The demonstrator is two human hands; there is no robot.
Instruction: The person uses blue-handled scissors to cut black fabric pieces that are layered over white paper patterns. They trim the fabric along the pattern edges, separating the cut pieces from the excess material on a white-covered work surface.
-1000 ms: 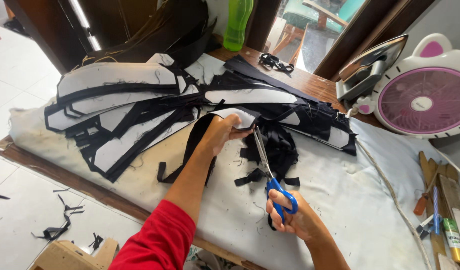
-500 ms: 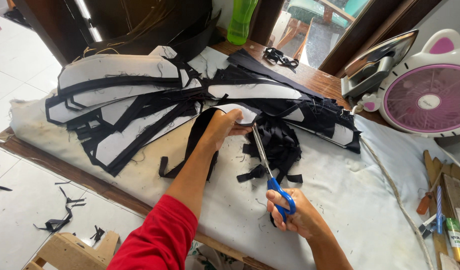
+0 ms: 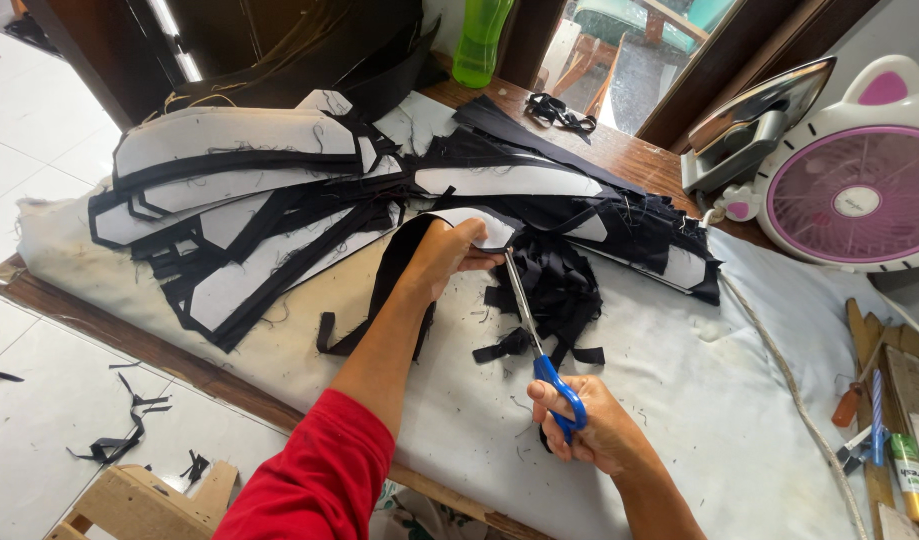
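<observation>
On padded table [image 3: 679,400], head view: left hand [image 3: 447,255] closed around black-and-white fabric piece [image 3: 479,225], pinching its edge near middle of cloth cover. Right hand [image 3: 589,430] closed through blue handles of scissors [image 3: 534,325], blades parted slightly, tips touching held piece. Heap of black scraps [image 3: 559,285] just right of blades. Stack of cut pieces [image 3: 239,190] to left. Iron [image 3: 754,125], pink fan [image 3: 849,195] at far right.
</observation>
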